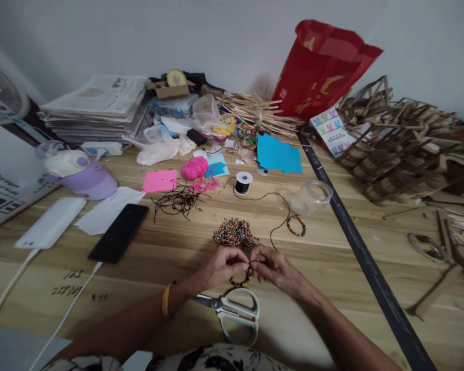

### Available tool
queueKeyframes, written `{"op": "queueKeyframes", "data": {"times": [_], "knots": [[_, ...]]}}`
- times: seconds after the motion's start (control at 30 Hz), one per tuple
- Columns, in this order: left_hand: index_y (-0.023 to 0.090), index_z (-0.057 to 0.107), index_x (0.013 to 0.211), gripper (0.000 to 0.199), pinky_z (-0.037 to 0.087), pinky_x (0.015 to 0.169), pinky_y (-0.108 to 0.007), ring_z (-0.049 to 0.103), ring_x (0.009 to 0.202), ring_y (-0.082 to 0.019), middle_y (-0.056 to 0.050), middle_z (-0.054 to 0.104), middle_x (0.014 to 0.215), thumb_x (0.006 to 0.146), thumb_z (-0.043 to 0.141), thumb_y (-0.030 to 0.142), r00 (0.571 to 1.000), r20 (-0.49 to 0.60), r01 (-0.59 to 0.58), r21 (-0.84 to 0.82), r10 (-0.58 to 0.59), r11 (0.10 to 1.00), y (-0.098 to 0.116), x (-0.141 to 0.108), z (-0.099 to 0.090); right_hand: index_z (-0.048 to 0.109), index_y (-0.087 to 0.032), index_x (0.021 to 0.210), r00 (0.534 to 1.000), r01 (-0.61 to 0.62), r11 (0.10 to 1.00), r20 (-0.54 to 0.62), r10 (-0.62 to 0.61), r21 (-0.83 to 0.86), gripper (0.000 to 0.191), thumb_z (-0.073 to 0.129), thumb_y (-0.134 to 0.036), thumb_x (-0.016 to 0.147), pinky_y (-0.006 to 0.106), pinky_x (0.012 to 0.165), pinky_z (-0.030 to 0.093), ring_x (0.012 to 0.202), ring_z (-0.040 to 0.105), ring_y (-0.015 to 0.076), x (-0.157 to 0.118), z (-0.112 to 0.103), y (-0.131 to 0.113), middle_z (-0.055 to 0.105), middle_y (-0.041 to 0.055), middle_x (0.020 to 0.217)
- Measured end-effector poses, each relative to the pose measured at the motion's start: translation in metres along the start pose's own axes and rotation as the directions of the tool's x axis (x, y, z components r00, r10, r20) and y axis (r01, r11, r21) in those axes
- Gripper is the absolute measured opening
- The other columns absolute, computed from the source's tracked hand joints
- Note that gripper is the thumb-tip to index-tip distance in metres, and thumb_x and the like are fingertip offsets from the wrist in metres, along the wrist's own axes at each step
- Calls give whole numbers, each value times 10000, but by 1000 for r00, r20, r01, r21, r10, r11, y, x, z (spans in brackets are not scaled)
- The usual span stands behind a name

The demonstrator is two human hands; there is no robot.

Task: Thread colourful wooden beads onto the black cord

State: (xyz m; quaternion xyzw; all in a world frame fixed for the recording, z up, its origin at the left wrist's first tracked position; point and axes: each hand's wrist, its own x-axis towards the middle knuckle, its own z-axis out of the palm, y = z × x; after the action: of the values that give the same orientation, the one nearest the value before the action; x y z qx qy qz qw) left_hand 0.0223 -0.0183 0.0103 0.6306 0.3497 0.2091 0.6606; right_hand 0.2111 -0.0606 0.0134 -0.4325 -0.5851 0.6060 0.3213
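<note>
Beaded bracelet (pixel 240 284) between fingers (pixel 260 269); "KCOFFEE" box (pixel 331 132)

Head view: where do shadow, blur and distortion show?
Head view: lighting dim and soft, corners darkened; head view: a faint shadow on the pale grey wall left of the red, gold-printed bag; head view: the brown woven baskets at right look stretched and soft; head view: fine detail blurs where the fingers hold a multicoloured beaded ring.

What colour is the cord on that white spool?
The cord is black, seen in the head view.
</note>
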Motion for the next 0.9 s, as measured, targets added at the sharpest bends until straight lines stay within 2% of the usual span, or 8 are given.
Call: {"op": "queueKeyframes", "data": {"times": [0.1,0.17,0.27,0.33,0.6,0.9], "knots": [[95,627,736,151,362,578,-208,482,624,-105,-19,577,677,733,611,245,1000,5,-20,-6,20,1000,1,0,0,501,-164,849,1000,0,1000,4,0,-31,308,536,-466,895,204,515,393,543,493,92,0,-1,2,542,-13,667],[100,621,727,137,364,587,-209,482,625,-104,-15,570,675,728,611,236,1000,6,-29,-5,29,1000,2,0,-1,533,-158,835,1000,20,994,7,-19,-112,307,533,-459,897,205,514,371,558,471,95,0,-4,2,517,-15,667],[107,612,729,115,346,569,-204,457,609,-99,0,537,649,727,594,221,999,6,-38,12,38,999,3,-1,-1,568,-150,735,997,72,961,4,-74,-267,339,528,-445,899,211,519,320,587,420,100,0,-8,-2,470,-15,654],[111,600,734,103,332,561,-204,442,603,-98,6,521,643,719,580,211,999,12,-40,26,40,999,2,-1,-1,563,-149,676,996,90,951,2,-93,-295,376,513,-445,902,216,521,298,595,393,103,0,-9,-5,456,-12,648],[131,545,680,103,297,549,-208,405,589,-99,19,482,618,699,561,231,998,34,-50,34,48,998,6,-3,-2,549,-153,661,998,-39,987,-45,32,-159,396,530,-500,851,213,472,272,521,360,95,-3,-3,-11,424,-26,588],[131,541,670,77,301,554,-200,411,592,-96,18,499,623,698,556,202,994,73,-82,20,80,996,-1,-1,-3,540,-158,662,994,-42,998,-103,37,-51,404,569,-532,812,197,459,326,493,370,84,-4,3,-16,420,-39,563]]}}
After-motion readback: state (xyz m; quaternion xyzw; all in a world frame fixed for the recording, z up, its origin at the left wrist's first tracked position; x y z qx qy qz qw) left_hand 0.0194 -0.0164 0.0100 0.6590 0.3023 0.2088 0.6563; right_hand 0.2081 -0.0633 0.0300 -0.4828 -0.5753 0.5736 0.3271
